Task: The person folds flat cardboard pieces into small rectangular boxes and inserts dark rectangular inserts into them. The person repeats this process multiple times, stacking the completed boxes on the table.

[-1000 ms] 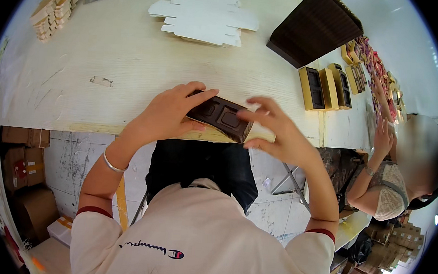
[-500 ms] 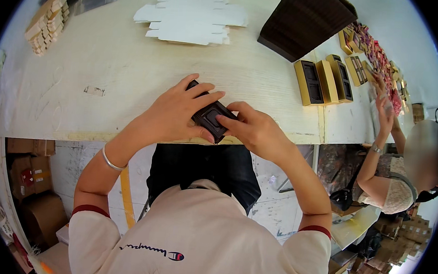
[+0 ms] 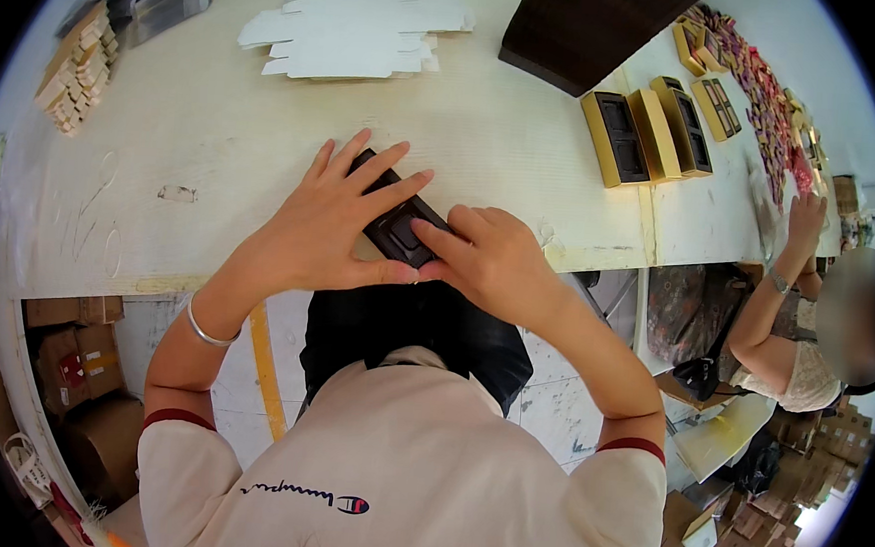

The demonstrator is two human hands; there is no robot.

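Note:
A dark rectangular tray insert [image 3: 390,233] with moulded hollows lies slanted near the table's front edge. My left hand [image 3: 322,224] spans its left side, fingers stretched apart, with the thumb along the insert's near end. Between those fingers the far end of the insert shows. From the right, my right hand [image 3: 499,257] presses its index finger into the near hollow, while the thumb meets the near edge and the other fingers curl in. Part of the insert is hidden under both hands.
Gold boxes [image 3: 652,136] with dark inserts stand right of a tall dark brown box [image 3: 587,32]. White flat carton blanks [image 3: 342,27] lie at the back, stacked pale pieces [image 3: 77,69] far left. A co-worker's hand [image 3: 807,218] is near the colourful wrapped pieces [image 3: 755,77] at right.
My left hand's fingers have spread wider over the insert. My right index finger still touches the hollow. The co-worker's hand has lowered, and the whole view has shifted slightly.

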